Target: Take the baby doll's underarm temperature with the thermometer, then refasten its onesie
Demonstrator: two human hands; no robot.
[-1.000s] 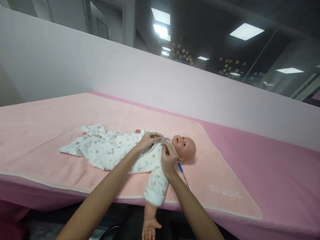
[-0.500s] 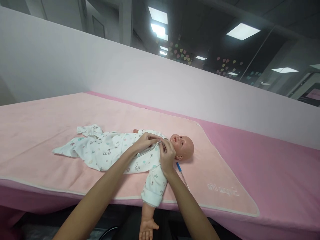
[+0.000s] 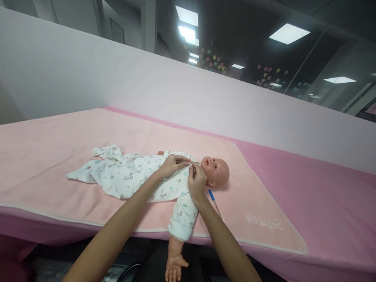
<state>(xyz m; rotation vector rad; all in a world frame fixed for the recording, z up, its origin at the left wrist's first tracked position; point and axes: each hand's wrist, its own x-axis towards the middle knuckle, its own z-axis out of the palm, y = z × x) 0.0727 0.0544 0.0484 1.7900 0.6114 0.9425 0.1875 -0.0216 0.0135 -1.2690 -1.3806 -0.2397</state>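
A baby doll [image 3: 216, 171] lies on its back on a pale pink towel [image 3: 147, 137], head to the right. It wears a white printed romper [image 3: 129, 178]. One doll arm [image 3: 176, 254] hangs over the table's near edge. My left hand [image 3: 172, 164] pinches the romper's collar at the doll's chest. My right hand [image 3: 196, 182] pinches the same collar just below the doll's chin. The two hands' fingertips almost touch.
A thin pen-like stick with a blue end [image 3: 214, 199] lies on the towel beside the doll's head. The towel covers a pink table [image 3: 323, 203]. A white partition wall [image 3: 176, 90] runs behind it.
Both hands stay at the romper's collar, with only small finger shifts. The view has moved slightly.
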